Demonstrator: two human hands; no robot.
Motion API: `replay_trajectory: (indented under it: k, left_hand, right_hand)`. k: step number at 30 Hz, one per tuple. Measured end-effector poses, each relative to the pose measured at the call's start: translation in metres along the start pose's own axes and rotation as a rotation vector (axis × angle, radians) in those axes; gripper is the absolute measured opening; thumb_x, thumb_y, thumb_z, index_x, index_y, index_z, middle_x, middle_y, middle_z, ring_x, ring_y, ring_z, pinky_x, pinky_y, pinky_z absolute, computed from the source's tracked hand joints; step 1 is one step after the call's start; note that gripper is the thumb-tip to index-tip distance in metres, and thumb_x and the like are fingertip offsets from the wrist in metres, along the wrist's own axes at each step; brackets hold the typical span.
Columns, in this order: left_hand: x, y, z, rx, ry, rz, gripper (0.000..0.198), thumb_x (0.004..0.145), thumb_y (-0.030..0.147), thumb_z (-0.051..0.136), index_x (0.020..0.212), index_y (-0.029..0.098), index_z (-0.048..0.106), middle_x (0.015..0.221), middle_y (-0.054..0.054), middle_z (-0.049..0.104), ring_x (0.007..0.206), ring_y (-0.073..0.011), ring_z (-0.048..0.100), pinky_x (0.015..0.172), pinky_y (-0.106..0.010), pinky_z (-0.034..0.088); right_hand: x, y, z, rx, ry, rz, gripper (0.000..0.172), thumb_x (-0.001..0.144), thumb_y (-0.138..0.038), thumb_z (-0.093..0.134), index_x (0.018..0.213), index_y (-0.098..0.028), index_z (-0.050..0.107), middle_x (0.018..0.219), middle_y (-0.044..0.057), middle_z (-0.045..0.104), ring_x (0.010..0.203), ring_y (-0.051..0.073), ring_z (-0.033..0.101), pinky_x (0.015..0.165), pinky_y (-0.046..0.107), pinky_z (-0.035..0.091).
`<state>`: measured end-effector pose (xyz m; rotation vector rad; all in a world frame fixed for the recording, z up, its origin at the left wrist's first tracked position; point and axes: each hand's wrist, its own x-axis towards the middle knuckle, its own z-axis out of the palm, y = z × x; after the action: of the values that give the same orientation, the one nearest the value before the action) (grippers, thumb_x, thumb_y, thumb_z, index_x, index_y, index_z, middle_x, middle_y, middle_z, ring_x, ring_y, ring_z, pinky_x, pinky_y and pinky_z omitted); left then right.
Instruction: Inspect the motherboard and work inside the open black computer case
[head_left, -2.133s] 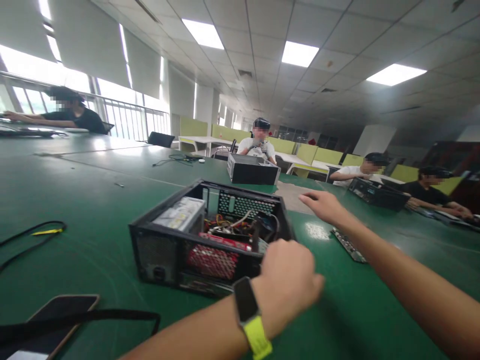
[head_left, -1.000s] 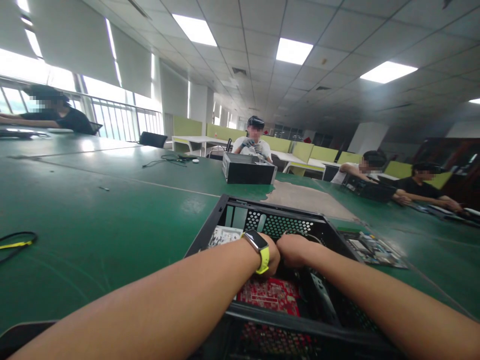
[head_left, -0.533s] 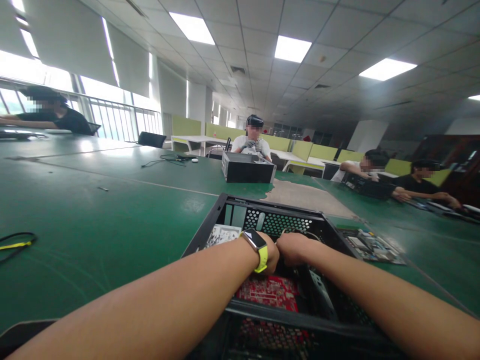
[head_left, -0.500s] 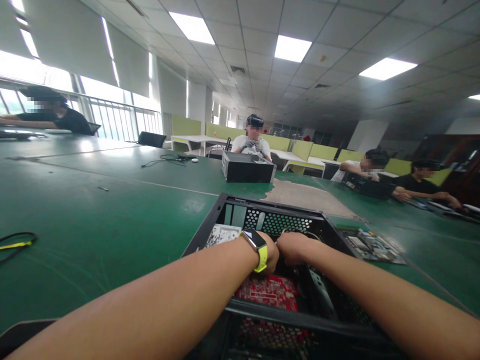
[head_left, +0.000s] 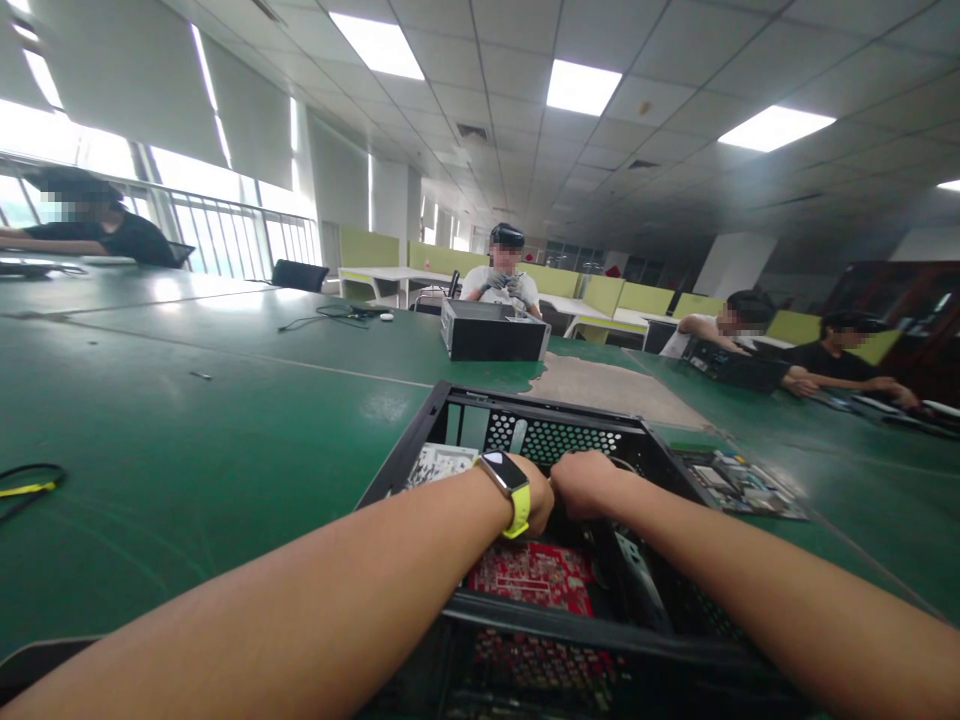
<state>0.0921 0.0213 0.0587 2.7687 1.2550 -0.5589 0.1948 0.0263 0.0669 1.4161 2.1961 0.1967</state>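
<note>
Left hand [head_left: 537, 497] and right hand [head_left: 583, 482] both down inside the black PC case [head_left: 585, 632], close side by side. Right fingers look curled in; left fingers hidden past the wrist. Can't tell what either grips. Red circuit board [head_left: 532, 578] sits in the case below the hands, on the wearer's side. White-labelled box [head_left: 442, 463] left of left hand. Bare motherboard [head_left: 742, 485] right of right hand, outside the case, on green table [head_left: 285, 450].
</note>
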Motion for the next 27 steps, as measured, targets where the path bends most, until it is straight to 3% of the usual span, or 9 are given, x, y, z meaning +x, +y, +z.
replay_trajectory:
  k: [5,13,27]
  left_hand:
    - [-0.01,0.004,-0.009,0.06,-0.115,-0.056,0.039,0.061,0.019,0.069,0.1,0.015,0.072,0.099,-0.015,0.072,0.08,-0.0282,0.066,0.075,-0.035,0.053]
    - [-0.012,0.006,-0.015,0.103,-0.191,-0.091,0.039,0.068,0.021,0.066,0.106,0.015,0.07,0.103,-0.014,0.071,0.086,-0.029,0.066,0.081,-0.037,0.053]
    - [-0.014,0.006,-0.014,0.096,-0.122,-0.126,0.035,0.062,0.022,0.071,0.097,0.023,0.073,0.092,-0.008,0.073,0.084,-0.0272,0.067,0.079,-0.035,0.052]
  right_hand:
    - [0.001,-0.001,0.001,0.005,-0.006,0.015,0.043,0.06,-0.025,0.076,0.102,-0.014,0.071,0.104,0.018,0.069,0.098,0.03,0.065,0.079,0.033,0.051]
    - [0.002,0.0,0.003,0.007,0.001,0.005,0.043,0.062,-0.026,0.073,0.104,-0.015,0.071,0.104,0.018,0.069,0.099,0.03,0.065,0.078,0.034,0.052]
    - [0.002,0.0,0.004,0.011,0.002,0.006,0.04,0.063,-0.026,0.073,0.102,-0.016,0.072,0.103,0.017,0.07,0.098,0.03,0.065,0.078,0.033,0.052]
